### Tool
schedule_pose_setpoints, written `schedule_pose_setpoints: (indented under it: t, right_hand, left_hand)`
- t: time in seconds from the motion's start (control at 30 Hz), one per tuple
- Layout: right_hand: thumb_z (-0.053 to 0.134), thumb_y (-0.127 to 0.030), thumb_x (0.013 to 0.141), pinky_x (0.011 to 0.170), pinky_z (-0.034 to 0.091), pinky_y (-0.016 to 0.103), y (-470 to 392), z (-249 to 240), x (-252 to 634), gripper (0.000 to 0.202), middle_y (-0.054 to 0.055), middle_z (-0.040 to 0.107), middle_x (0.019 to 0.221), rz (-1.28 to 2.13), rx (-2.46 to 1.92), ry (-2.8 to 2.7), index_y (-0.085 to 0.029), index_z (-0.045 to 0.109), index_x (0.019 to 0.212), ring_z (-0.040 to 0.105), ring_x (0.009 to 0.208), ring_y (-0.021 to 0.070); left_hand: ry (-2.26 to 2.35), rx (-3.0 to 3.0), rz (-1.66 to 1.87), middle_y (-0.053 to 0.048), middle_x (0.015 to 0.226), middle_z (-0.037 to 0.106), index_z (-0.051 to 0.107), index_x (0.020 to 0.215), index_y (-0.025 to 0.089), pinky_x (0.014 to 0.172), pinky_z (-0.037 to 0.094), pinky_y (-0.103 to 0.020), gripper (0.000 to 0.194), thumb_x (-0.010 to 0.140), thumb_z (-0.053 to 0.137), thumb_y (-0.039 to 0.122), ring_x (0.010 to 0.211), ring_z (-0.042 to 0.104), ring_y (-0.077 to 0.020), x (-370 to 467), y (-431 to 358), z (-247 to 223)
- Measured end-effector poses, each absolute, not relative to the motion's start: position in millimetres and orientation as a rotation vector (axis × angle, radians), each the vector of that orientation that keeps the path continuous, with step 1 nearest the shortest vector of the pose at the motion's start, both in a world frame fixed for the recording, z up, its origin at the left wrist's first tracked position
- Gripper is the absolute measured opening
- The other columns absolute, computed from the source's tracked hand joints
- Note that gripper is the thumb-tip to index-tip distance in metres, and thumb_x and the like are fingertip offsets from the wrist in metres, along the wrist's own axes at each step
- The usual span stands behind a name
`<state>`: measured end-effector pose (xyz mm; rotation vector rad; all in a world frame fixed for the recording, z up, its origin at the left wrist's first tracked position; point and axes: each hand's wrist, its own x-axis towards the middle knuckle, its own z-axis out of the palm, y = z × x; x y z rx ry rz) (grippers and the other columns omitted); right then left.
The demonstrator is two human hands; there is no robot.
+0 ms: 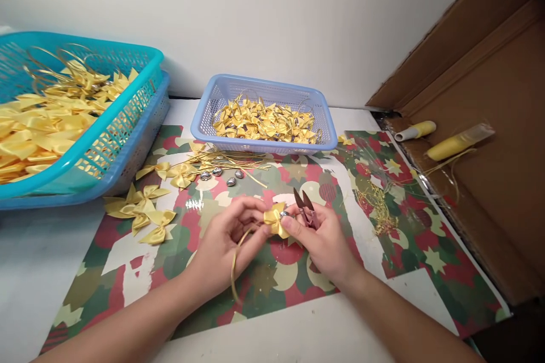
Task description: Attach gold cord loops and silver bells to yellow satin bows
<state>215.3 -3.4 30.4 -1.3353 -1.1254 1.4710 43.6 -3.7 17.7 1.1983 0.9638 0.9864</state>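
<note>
Between my two hands is a yellow ribbon bow (276, 219) with a small silver bell (284, 214) at its middle. My left hand (233, 238) pinches the bow's left side, and a gold cord (233, 275) loops down from those fingers. With thumb and fingers, my right hand (326, 241) grips the bow's right side by the bell. Dark thread snips (305, 207) also sit in that right hand, blades pointing up and apart. Loose silver bells (230, 181), gold cords (238, 160) and several yellow bows (157, 227) lie beyond and left of my hands.
A blue basket (264, 146) of corded bows stands at the back. Stacked teal baskets (140, 88) full of bows are at left. Gold cord scraps (381, 207) lie at right, by a cardboard wall (481, 79) with yellow rolls (451, 144).
</note>
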Motion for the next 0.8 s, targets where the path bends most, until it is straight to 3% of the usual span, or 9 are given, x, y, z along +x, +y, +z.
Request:
schedule_pose_setpoints:
  t: [0.1, 0.2, 0.27, 0.33, 0.43, 0.5, 0.63, 0.8]
  right_hand:
    - [0.072, -0.037, 0.072, 0.049, 0.030, 0.022, -3.5, 28.2, 215.7, 0.022, -0.009, 0.031, 0.056, 1.465, -1.349, -1.127, -0.017, 0.063, 0.078, 0.029, 0.051, 0.0071]
    - [0.072, -0.037, 0.070, 0.047, 0.027, 0.022, -3.9, 28.6, 215.8, 0.022, -0.010, 0.027, 0.052, 1.464, -1.377, -1.139, -0.018, 0.063, 0.075, 0.026, 0.049, 0.0068]
    - [0.072, -0.036, 0.069, 0.045, 0.025, 0.021, -4.4, 30.6, 215.4, 0.022, -0.010, 0.027, 0.050, 1.477, -1.399, -1.146, -0.017, 0.063, 0.075, 0.024, 0.048, 0.0066]
    - [0.072, -0.036, 0.069, 0.044, 0.023, 0.021, -4.7, 32.9, 214.9, 0.021, -0.010, 0.027, 0.049, 1.487, -1.418, -1.161, -0.017, 0.064, 0.075, 0.023, 0.047, 0.0063]
    - [0.071, -0.034, 0.070, 0.043, 0.024, 0.020, -4.6, 35.0, 215.0, 0.019, -0.010, 0.027, 0.049, 1.504, -1.419, -1.196, -0.017, 0.065, 0.075, 0.024, 0.047, 0.0060]
    - [0.071, -0.034, 0.071, 0.043, 0.025, 0.020, -4.0, 35.2, 215.5, 0.019, -0.009, 0.032, 0.050, 1.518, -1.425, -1.209, -0.016, 0.065, 0.076, 0.025, 0.047, 0.0058]
    - [0.070, -0.033, 0.072, 0.043, 0.029, 0.020, -2.4, 34.4, 216.5, 0.018, -0.008, 0.035, 0.054, 1.519, -1.416, -1.209, -0.016, 0.063, 0.075, 0.025, 0.048, 0.0055]
    - [0.069, -0.033, 0.073, 0.047, 0.032, 0.020, -1.4, 34.3, 216.3, 0.018, -0.009, 0.029, 0.055, 1.536, -1.352, -1.176, -0.017, 0.062, 0.077, 0.027, 0.051, 0.0066]
  left_hand:
    - [0.939, 1.003, 1.026, -0.001, 0.089, 0.066, 0.056, 0.110, 0.022, 0.073, 0.053, -0.023, 0.021, 0.089, 0.058, 0.023, 0.078, 0.065, -0.0128, 42.2, 0.3, 19.7]
    - [0.860, 0.823, 1.045, -0.004, 0.084, 0.065, 0.062, 0.096, 0.017, 0.067, 0.054, -0.024, 0.027, 0.090, 0.054, 0.041, 0.073, 0.063, -0.0147, 39.8, 5.3, 17.5]
    - [0.785, 0.810, 1.027, -0.005, 0.082, 0.065, 0.063, 0.091, 0.016, 0.063, 0.053, -0.025, 0.044, 0.085, 0.054, 0.059, 0.070, 0.061, -0.0148, 38.4, 7.0, 15.5]
    - [0.748, 0.873, 0.994, -0.004, 0.085, 0.064, 0.061, 0.097, 0.018, 0.063, 0.053, -0.024, 0.050, 0.076, 0.063, 0.063, 0.071, 0.060, -0.0145, 37.9, 6.4, 15.2]
    - [0.789, 1.005, 0.889, -0.001, 0.092, 0.062, 0.054, 0.109, 0.024, 0.070, 0.053, -0.024, 0.048, 0.072, 0.077, 0.044, 0.080, 0.061, -0.0146, 38.8, 2.8, 18.2]
    - [0.854, 1.062, 0.821, -0.001, 0.094, 0.062, 0.052, 0.110, 0.025, 0.075, 0.053, -0.025, 0.041, 0.078, 0.075, 0.035, 0.085, 0.062, -0.0146, 40.3, 0.3, 20.5]
    - [0.897, 1.082, 0.821, 0.000, 0.095, 0.063, 0.053, 0.102, 0.025, 0.079, 0.053, -0.026, 0.022, 0.086, 0.067, 0.027, 0.087, 0.063, -0.0129, 42.8, -1.5, 20.5]
    - [0.937, 1.153, 0.925, 0.003, 0.080, 0.061, 0.062, 0.084, 0.022, 0.068, 0.052, -0.018, 0.005, 0.084, 0.067, 0.022, 0.074, 0.060, -0.0088, 43.3, 0.0, 19.1]
